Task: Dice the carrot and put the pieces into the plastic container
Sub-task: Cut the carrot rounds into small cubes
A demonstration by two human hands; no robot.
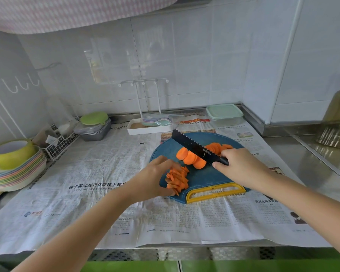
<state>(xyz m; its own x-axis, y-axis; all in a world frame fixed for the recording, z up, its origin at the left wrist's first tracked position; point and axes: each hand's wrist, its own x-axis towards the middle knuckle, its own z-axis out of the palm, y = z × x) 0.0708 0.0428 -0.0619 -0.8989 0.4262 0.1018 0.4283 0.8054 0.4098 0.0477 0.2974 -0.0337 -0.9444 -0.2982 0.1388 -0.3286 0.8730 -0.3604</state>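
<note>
A round blue cutting board (202, 179) with a yellow handle lies on newspaper. Round carrot slices (190, 159) lie at its middle, more slices (218, 147) behind the knife, and a heap of carrot strips (178, 179) at its near left. My left hand (155, 177) cups the strips, fingers curved round the heap's left side. My right hand (238, 165) grips the handle of a black knife (192, 146), whose blade is raised over the slices and points far left. The plastic container (225, 114) with a pale green lid stands shut at the back right.
Newspaper (106, 193) covers the counter. A white rack tray (149, 126) stands behind the board, grey trays with a green lid (94, 124) at the back left, stacked pastel plates with a yellow-green bowl (12, 160) at far left, and a brown jar (338, 118) on the right ledge.
</note>
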